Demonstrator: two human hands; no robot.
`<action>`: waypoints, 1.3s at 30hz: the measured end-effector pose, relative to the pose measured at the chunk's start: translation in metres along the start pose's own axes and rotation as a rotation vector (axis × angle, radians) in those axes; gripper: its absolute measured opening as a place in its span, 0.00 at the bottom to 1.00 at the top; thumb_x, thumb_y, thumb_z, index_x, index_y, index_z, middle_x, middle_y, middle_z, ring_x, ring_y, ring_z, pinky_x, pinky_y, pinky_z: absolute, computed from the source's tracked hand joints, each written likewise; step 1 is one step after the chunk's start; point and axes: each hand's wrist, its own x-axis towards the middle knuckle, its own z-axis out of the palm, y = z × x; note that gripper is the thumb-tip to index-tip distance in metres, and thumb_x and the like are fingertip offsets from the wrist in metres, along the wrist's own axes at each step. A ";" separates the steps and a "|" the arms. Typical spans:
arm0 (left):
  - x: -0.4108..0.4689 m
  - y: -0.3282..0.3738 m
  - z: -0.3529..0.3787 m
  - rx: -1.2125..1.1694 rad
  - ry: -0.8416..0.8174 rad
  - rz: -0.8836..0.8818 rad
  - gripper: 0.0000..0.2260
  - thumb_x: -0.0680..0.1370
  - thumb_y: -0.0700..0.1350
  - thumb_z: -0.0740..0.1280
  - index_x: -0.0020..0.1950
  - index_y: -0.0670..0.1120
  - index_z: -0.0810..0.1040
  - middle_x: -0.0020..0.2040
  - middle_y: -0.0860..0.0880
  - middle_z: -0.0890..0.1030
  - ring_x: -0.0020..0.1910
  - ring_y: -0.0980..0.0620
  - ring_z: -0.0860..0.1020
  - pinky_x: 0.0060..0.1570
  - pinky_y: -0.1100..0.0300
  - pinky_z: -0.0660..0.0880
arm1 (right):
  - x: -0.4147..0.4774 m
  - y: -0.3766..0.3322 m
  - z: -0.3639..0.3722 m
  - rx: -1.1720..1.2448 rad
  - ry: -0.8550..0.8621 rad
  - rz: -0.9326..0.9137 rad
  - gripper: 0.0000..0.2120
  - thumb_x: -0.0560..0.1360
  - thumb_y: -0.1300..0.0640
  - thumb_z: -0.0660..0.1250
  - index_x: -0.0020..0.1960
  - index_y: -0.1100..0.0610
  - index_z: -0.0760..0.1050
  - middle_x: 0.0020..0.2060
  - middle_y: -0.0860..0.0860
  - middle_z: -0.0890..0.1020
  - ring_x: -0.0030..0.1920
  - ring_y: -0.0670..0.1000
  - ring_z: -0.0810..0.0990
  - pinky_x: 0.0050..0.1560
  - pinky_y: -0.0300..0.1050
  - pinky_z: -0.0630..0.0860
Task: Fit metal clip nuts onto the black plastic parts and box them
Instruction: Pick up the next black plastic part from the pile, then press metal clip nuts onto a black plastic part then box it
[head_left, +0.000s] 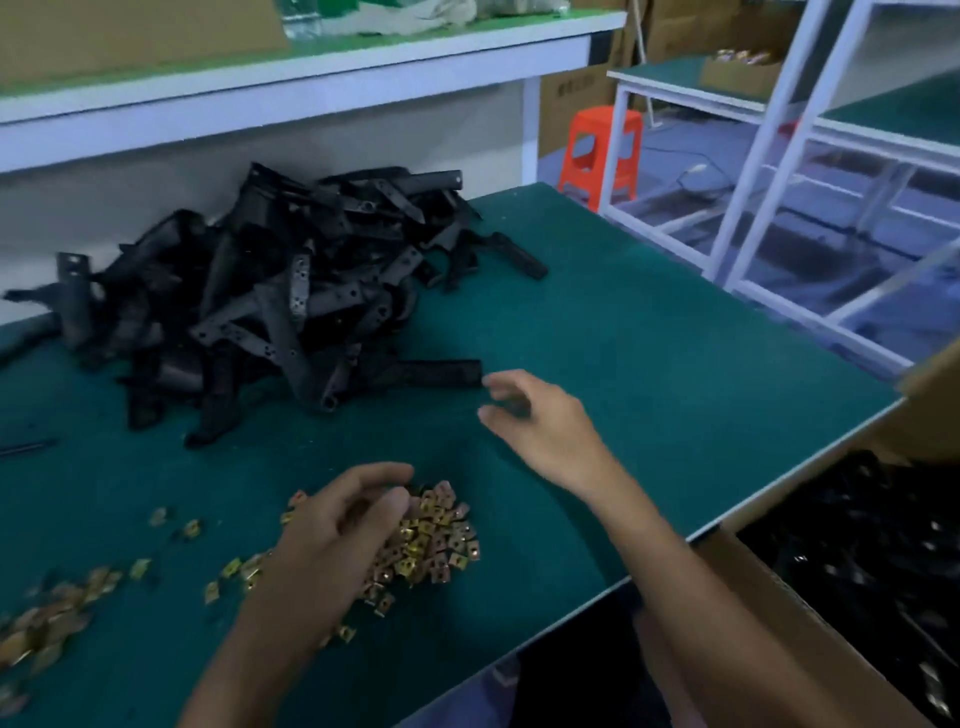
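A big heap of black plastic parts (291, 291) lies at the back left of the green table (649, 353). A pile of gold metal clip nuts (441, 535) sits near the front edge. My left hand (343, 525) rests over that pile with its fingers curled down into the nuts; whether it holds one is hidden. My right hand (540, 421) hovers above the table with relaxed, slightly bent fingers, holding nothing. Its fingertips are just right of one long black part (436, 373) that sticks out of the heap.
More clip nuts (57, 613) are scattered at the front left. A cardboard box (779, 603) with black parts inside stands below the table's right edge. An orange stool (602, 150) and white frames (769, 171) stand beyond the table. A shelf runs above the heap.
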 end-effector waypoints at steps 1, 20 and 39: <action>-0.004 -0.001 -0.004 -0.002 0.015 -0.007 0.10 0.81 0.52 0.65 0.51 0.68 0.81 0.49 0.58 0.85 0.46 0.61 0.82 0.43 0.64 0.77 | 0.023 -0.001 0.014 -0.215 -0.054 -0.062 0.23 0.79 0.51 0.69 0.73 0.53 0.72 0.68 0.52 0.77 0.67 0.50 0.74 0.70 0.48 0.69; -0.007 -0.004 -0.024 -0.051 0.198 0.016 0.12 0.78 0.59 0.65 0.62 0.64 0.77 0.56 0.69 0.80 0.54 0.69 0.78 0.52 0.63 0.73 | -0.002 -0.019 -0.037 0.341 0.059 0.002 0.11 0.82 0.63 0.62 0.54 0.51 0.80 0.42 0.51 0.85 0.37 0.46 0.79 0.39 0.43 0.77; 0.043 -0.019 0.024 0.737 0.113 0.174 0.15 0.83 0.52 0.62 0.68 0.53 0.78 0.61 0.50 0.80 0.58 0.51 0.75 0.60 0.56 0.72 | -0.002 -0.011 0.050 1.329 0.019 0.293 0.15 0.84 0.53 0.61 0.68 0.55 0.77 0.52 0.53 0.85 0.42 0.48 0.83 0.44 0.42 0.80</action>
